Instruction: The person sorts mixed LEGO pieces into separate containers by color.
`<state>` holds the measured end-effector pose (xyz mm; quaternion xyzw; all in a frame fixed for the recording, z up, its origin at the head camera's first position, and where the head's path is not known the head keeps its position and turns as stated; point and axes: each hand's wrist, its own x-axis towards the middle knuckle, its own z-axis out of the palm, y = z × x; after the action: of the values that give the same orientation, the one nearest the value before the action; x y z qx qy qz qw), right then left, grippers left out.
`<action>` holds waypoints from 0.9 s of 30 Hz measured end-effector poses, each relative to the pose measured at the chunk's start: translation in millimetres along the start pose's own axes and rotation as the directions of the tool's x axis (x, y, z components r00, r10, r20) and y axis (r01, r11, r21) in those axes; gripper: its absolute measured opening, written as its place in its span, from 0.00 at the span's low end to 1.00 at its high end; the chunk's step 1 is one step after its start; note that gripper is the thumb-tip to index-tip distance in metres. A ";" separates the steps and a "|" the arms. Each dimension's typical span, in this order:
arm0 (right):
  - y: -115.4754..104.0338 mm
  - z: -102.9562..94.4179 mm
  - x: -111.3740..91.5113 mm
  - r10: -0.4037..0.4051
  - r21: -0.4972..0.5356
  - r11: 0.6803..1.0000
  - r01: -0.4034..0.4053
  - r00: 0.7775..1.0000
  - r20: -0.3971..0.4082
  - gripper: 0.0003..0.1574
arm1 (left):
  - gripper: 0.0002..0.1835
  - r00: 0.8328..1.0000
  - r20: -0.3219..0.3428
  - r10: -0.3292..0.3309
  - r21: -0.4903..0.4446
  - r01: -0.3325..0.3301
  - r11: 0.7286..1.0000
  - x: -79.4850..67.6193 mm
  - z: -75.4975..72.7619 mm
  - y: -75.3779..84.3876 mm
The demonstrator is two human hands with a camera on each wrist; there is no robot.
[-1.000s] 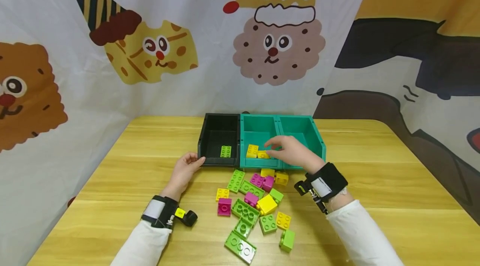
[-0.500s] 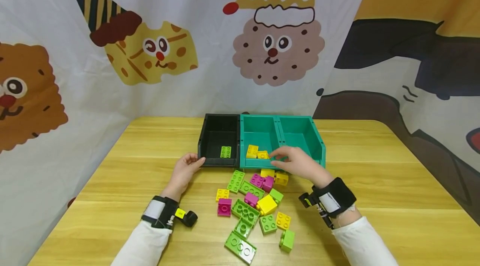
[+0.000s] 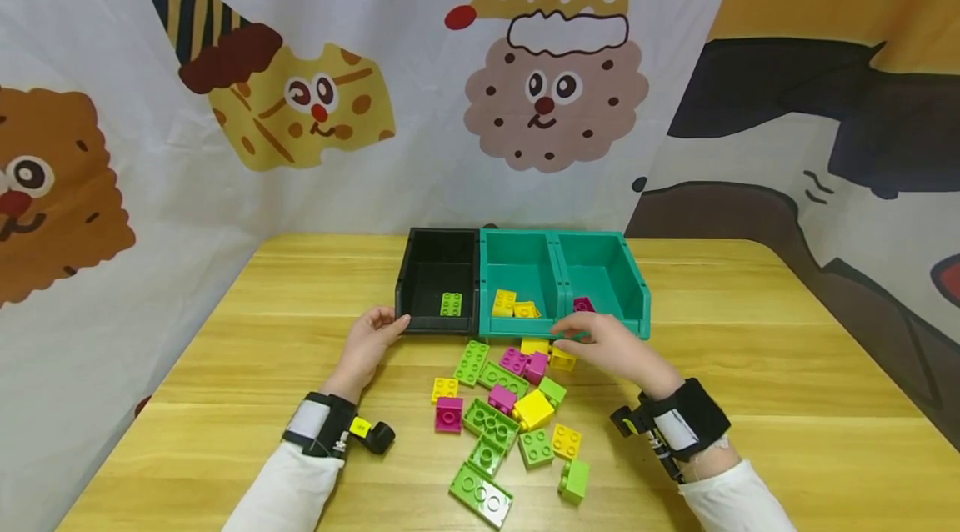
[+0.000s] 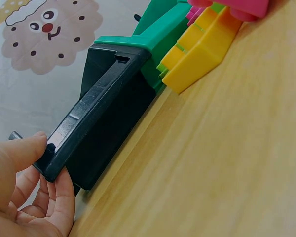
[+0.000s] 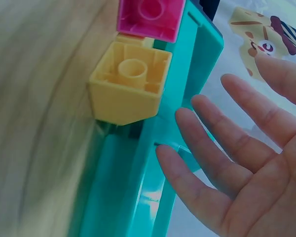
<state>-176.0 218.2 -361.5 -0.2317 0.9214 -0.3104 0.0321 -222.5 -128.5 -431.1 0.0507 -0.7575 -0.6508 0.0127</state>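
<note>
My left hand (image 3: 367,346) grips the front left corner of a black bin (image 3: 437,275). In the left wrist view its thumb lies over the bin's rim (image 4: 84,112) and the fingers are beneath. A green brick (image 3: 452,303) lies inside that bin. Over the front edge of the teal bins (image 3: 517,255), my right hand (image 3: 618,355) has loosely spread fingers and holds nothing. Two yellow bricks (image 3: 505,303) sit in the middle compartment, and a magenta brick (image 3: 582,304) shows in the right one, partly hidden by the hand. The right wrist view shows an upturned yellow brick (image 5: 130,84) near that hand.
Several loose green, yellow and magenta bricks lie on the wooden table (image 3: 300,290) before the bins, including a long green brick (image 3: 482,495) nearest the front. A printed cloth (image 3: 420,140) hangs behind the table.
My right hand has drawn back from the middle teal compartment, toward the right and the front. A magenta brick in the right compartment has come into sight. The left hand stays put.
</note>
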 end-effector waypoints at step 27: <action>-20.8 10.9 -22.5 -0.046 -0.125 0.991 0.053 0.997 0.058 0.30 | 0.12 1.000 0.004 -0.006 -0.015 0.006 1.000 0.3 1.0 0.6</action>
<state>-145.3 207.6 -359.9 -0.2646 0.9318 -0.2459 0.0348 -222.9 -127.4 -430.7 0.0517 -0.7524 -0.6566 0.0095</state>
